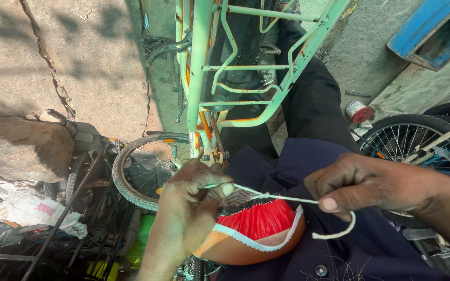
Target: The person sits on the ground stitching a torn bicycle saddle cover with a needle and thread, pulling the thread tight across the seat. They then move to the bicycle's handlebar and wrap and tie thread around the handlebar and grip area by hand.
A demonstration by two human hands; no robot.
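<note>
At the left, the left hand [191, 200] pinches the white cord [287, 200] where it meets the red and orange seat cover [259, 226] lying near, on the lap. To the right, the right hand [363, 184] pinches the same cord taut between thumb and finger. Even, steady tension would likely draw it snug; the pale green bicycle frame [201, 62] stands beyond

Pale green bicycle frame [200, 62], spoked wheel [144, 167], cracked concrete [53, 67], blue crate [433, 31], perhaps a red-capped tin [359, 112]
</note>
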